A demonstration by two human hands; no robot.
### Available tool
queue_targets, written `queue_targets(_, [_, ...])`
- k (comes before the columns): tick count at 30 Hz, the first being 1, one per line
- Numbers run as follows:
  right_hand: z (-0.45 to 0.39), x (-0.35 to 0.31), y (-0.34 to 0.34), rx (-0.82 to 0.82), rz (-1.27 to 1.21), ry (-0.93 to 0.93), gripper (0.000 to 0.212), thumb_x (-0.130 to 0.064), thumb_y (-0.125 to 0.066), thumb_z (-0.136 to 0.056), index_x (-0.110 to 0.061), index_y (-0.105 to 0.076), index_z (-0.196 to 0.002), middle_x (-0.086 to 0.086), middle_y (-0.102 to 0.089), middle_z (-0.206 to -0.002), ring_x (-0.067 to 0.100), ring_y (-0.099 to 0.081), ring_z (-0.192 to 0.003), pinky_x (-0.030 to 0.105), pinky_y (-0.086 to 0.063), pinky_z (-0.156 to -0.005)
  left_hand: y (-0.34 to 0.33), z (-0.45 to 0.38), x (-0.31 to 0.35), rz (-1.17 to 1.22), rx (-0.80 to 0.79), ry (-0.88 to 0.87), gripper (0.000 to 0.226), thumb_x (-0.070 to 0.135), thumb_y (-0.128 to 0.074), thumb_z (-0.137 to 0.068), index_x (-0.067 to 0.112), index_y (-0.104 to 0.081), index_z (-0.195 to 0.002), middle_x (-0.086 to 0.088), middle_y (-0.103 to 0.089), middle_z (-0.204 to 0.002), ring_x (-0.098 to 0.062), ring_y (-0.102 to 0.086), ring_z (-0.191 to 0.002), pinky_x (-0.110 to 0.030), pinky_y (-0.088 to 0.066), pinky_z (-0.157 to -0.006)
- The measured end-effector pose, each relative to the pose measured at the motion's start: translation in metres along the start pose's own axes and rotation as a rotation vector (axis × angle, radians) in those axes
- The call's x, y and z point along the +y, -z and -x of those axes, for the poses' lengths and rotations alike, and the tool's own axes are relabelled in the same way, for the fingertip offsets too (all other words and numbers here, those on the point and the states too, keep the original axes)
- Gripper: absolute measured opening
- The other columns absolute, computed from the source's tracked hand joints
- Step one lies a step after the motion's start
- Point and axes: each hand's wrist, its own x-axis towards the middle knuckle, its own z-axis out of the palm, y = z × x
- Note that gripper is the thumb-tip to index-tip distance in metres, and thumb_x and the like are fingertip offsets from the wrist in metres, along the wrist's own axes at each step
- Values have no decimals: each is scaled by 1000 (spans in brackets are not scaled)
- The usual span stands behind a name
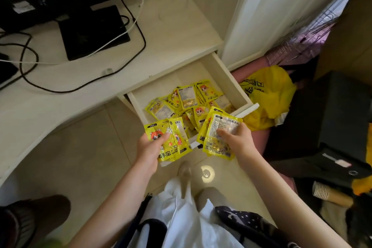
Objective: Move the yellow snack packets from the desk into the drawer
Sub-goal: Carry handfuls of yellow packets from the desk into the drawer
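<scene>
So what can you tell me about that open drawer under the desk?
The drawer is pulled out from under the pale desk, open. It looks like cream painted wood, with plain walls and a white front panel. A loose heap of yellow packets lies on its bottom. Both hands hold more packets over its front edge; whether they touch it is unclear.

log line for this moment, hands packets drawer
left hand: holds packets | right hand: holds packets | drawer: open, loose packets inside | both handfuls above front edge, not yet dropped
</scene>
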Motion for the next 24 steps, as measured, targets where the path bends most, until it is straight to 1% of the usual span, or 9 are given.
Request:
queue_targets(3, [-30, -17, -1, -10, 35, -28, 35, -15, -74, -79, -18, -53, -107, 2, -66, -105, 22, -67, -96, 46, -56, -85, -19, -23, 10, 1, 19, 17, 40, 9, -81, -72, 15, -63, -107, -1, -70, -102, -16, -65, -96, -28, -46, -82])
queue_targets(7, [-73, -39, 2, -32, 116, -51, 37, -19, -73, -79, -17, -50, -108, 5, -64, -108, 23, -66, -94, 46, -57, -81, -46, -53, 21, -20, 33, 50, 47, 14, -84, -67, 14, -64, -110, -4, -72, -104, -23, -67, -101, -43, -49, -96])
queue_targets(10, [-105, -55, 5, -73, 179, -42, 39, -22, -74, -78, -17, -49, -109, 7, -64, -108, 23, -66, -93, 45, -58, -78, -66, -75, 28, 5, 106, 102, 50, 15, -85, -65, 13, -64, -111, -6, -71, -106, -25, -66, -101, -49, -48, -97])
queue_targets(12, [-128, -67, 8, -109, 244, -33, 41, -23, -74, -78, -15, -49, -110, 7, -63, -106, 23, -66, -92, 45, -58, -78, -80, -89, 32, 34, 164, 139, 66, 20, -88, -61, 12, -59, -120, -8, -67, -117, -26, -62, -108, -47, -45, -100])
queue_targets(14, [-150, -81, 11, -144, 290, -26, 39, -20, -72, -81, -11, -48, -110, 6, -60, -101, 19, -64, -86, 40, -58, -72, -93, -104, 35, 59, 188, 173, 86, 26, -90, -54, 12, -51, -129, -9, -62, -126, -27, -57, -116, -48, -40, -104])
queue_targets(16, [-171, -92, 11, -184, 306, -26, 37, -18, -71, -81, -12, -49, -109, 7, -61, -100, 18, -64, -82, 39, -58, -69, -105, -117, 37, 88, 228, 192, 77, 24, -89, -55, 11, -55, -123, -9, -65, -121, -27, -59, -114, -50, -41, -104])
queue_targets(18, [-193, -100, 5, -201, 349, -40, 38, -20, -73, -79, -13, -51, -109, 9, -63, -103, 23, -66, -87, 47, -59, -77, -116, -127, 42, 106, 285, 196, 64, 17, -87, -62, 9, -58, -119, -8, -66, -117, -26, -59, -111, -45, -40, -104])
queue_targets(21, [-226, -106, -9, -206, 469, -28, 35, -22, -72, -77, -10, -57, -106, 9, -66, -98, 24, -67, -85, 46, -59, -77, -128, -151, 39, 116, 340, 210, 60, 14, -84, -67, 6, -57, -120, -7, -64, -117, -21, -57, -111, -33, -36, -95])
queue_targets(24, [-256, -106, -30, -230, 560, 1, 28, -17, -69, -79, 0, -64, -100, 18, -70, -97, 30, -69, -88, 45, -59, -75, -135, -175, 37, 133, 364, 244, 63, 18, -84, -68, 6, -55, -122, -8, -63, -120, -22, -56, -113, -37, -37, -99])
